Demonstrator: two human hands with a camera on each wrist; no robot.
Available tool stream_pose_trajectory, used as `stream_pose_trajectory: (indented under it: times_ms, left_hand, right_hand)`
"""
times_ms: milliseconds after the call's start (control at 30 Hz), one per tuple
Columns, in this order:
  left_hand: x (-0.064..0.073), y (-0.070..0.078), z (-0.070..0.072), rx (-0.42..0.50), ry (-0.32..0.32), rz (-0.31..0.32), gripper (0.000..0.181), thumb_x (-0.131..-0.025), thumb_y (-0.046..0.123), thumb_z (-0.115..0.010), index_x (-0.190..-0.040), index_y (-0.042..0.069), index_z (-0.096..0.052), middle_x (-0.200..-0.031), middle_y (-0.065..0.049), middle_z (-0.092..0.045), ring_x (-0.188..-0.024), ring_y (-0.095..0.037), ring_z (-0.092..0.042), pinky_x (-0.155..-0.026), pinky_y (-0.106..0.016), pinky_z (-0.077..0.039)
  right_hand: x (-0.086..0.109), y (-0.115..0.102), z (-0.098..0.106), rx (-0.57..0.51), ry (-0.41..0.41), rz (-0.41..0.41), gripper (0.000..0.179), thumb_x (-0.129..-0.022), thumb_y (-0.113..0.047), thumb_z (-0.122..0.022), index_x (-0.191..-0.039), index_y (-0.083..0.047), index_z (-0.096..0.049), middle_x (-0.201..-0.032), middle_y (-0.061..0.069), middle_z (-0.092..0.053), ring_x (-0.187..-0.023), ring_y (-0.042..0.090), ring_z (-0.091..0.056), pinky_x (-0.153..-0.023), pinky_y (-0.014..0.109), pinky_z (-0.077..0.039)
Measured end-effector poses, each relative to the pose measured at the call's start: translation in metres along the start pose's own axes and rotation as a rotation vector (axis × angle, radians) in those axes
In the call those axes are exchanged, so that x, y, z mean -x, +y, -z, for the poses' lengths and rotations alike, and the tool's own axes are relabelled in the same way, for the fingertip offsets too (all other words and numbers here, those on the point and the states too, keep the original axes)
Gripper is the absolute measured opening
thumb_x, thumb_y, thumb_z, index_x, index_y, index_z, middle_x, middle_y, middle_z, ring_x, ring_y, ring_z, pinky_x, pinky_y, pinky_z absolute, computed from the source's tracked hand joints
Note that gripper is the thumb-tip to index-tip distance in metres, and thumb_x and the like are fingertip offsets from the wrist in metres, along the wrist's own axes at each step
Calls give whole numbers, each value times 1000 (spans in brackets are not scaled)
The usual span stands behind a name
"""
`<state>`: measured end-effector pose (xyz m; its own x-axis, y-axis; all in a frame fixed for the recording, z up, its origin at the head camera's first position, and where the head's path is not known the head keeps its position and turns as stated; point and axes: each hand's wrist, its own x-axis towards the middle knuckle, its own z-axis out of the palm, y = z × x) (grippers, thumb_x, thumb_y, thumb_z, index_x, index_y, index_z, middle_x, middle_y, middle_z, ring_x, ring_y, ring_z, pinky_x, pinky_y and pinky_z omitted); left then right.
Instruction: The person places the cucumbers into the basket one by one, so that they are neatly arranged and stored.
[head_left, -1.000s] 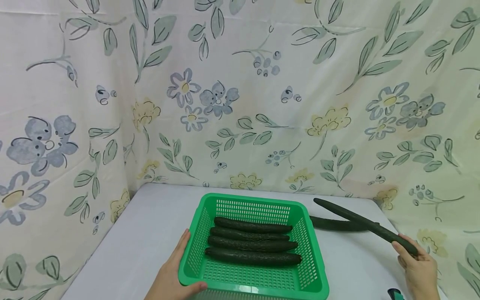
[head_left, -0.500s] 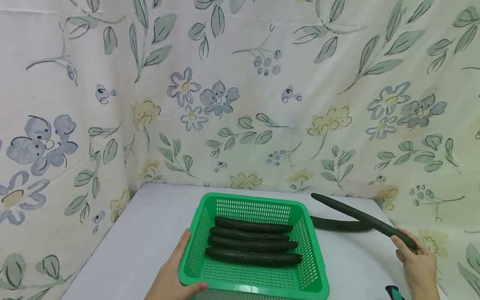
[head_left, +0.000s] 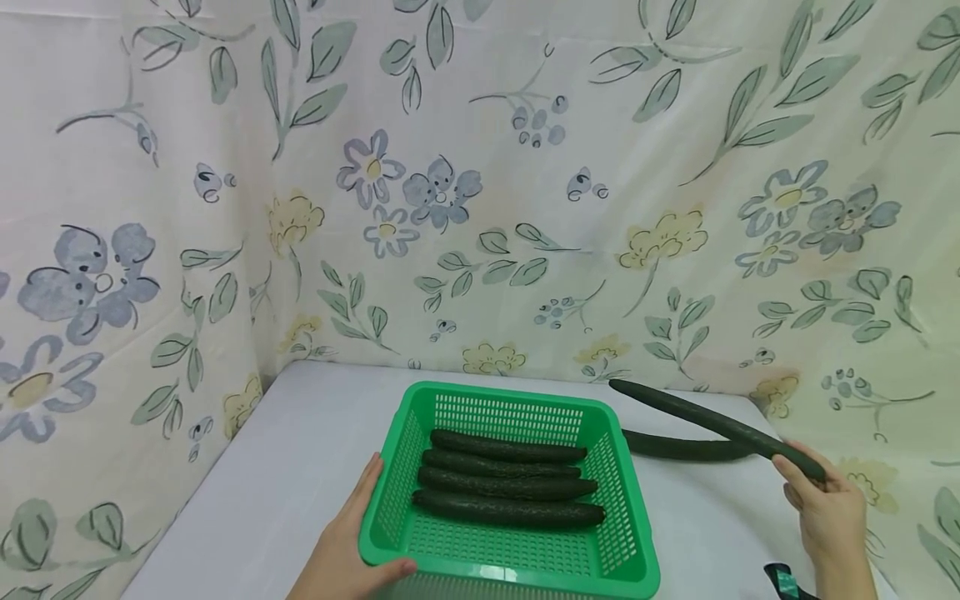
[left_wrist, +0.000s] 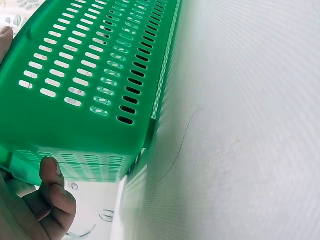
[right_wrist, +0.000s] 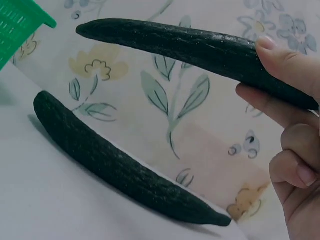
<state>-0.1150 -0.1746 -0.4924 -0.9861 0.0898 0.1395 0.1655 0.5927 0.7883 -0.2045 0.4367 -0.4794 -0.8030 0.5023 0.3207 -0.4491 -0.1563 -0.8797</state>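
Four-sided and slotted, a green plastic basket (head_left: 510,574) stands mid-table in the head view, with several dark green cucumbers (head_left: 510,510) lying side by side inside. My left hand (head_left: 341,546) holds its near left corner, thumb at the front rim and fingers along the left side. In the left wrist view, curled fingers (left_wrist: 52,175) show against the basket's wall. My right hand (head_left: 828,508) grips one end of a long cucumber (head_left: 697,413), between thumb and fingers, raised and slanting toward the basket. Below it, another cucumber (right_wrist: 120,165) lies on the table.
The white table (head_left: 292,450) ends against a floral cloth (head_left: 487,183) at the back and sides. At the lower right edge of the head view is a small black and teal object (head_left: 783,579), near my right wrist.
My right hand has moved slightly left and up with its cucumber, whose far tip now hangs closer to the basket's right rim. The left hand keeps its place on the basket.
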Motion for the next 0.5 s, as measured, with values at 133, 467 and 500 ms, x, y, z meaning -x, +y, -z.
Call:
stream_pose_trajectory:
  times_ms: [133,467,500]
  left_hand:
    - [-1,-1,-1,-5,13,-22,132,-76,46,-94,-173,31,-6,-179,-6,-13,-156,-46,-29,-106,-66,-50]
    - [0,1,0,5,2,-6,131,-77,45,-94,-172,34,-5,-179,-4,-13,-156,-46,-31,-105,-65,-51]
    - [0,1,0,5,0,-4,131,-77,45,-94,-172,34,-5,-179,-4,-13,-156,-47,-31,-104,-64,-51]
  right_hand:
    - [-1,-5,-10,-38,-34,11,33,-93,24,-63,-113,5,-79,-73,0,-68,-54,21,-20,-50,33,-13]
    - [4,-2,-28,-17,-100,-24,35,-94,23,-64,-113,0,-81,-77,-3,-69,-54,22,-18,-51,34,-14]
    - [5,-2,-29,-11,-101,-33,35,-94,22,-65,-113,-2,-81,-79,-3,-69,-54,22,-19,-52,34,-15]
